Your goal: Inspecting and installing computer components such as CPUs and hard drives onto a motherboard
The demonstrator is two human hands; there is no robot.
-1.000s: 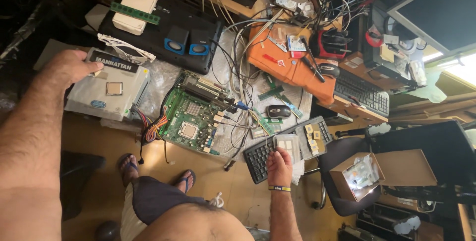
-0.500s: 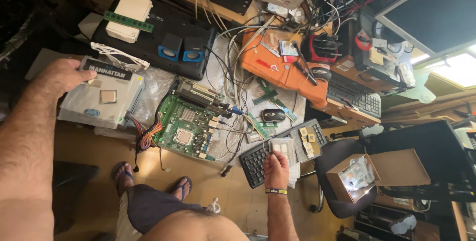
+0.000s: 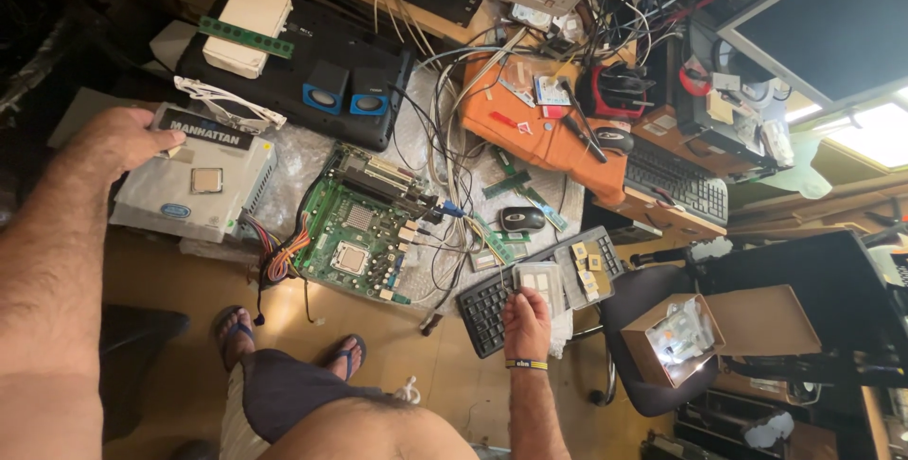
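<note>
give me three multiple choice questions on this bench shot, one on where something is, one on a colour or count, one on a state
1. Where is the black mouse?
A. on the floor by the feet
B. between the green motherboard and the orange case
C. inside the cardboard box

2. How many small blue-fronted speakers sit side by side on the black laptop?
A. one
B. two
C. four

3. What is the right hand doing?
A. holding a small clear tray over the black keyboard
B. hanging free
C. gripping a screwdriver

Answers:
1 B, the mouse lies among the cables between board and case.
2 B, two blue cubes stand together.
3 A, its fingers are at the tray's edge, while the left hand rests on the grey power supply.
</note>
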